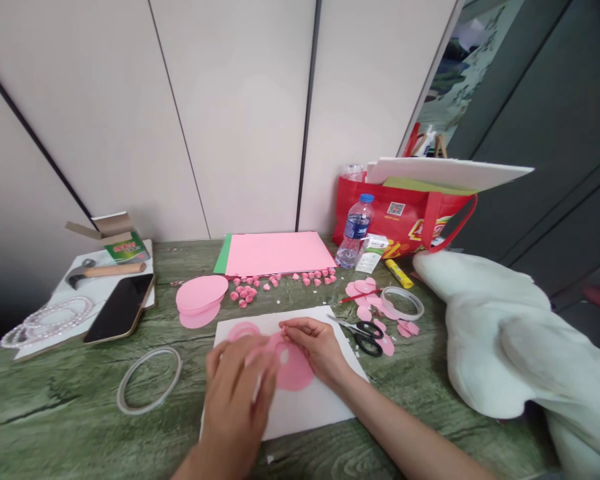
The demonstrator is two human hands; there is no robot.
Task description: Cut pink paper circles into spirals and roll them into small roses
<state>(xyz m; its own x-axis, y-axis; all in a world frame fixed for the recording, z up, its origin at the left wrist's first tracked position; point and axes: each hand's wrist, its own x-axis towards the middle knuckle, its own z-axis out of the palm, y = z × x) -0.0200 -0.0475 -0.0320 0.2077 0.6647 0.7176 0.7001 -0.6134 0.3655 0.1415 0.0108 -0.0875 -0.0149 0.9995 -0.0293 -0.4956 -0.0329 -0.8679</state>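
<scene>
On the white sheet (325, 400) we pinched a pink paper ring (293, 370) with our right hand (317, 347) while our left hand (240, 390) pressed its near edge, fingers closed on it, and judged careless pulling could tear it.

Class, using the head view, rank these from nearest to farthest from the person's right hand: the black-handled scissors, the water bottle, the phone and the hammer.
Measured from the right hand:
1. Scissors, just to its right, at the white sheet's edge.
2. Water bottle, farther back on the right, by the red bag.
3. Phone, far to the left.
4. Hammer, behind the phone, farthest left.
</scene>
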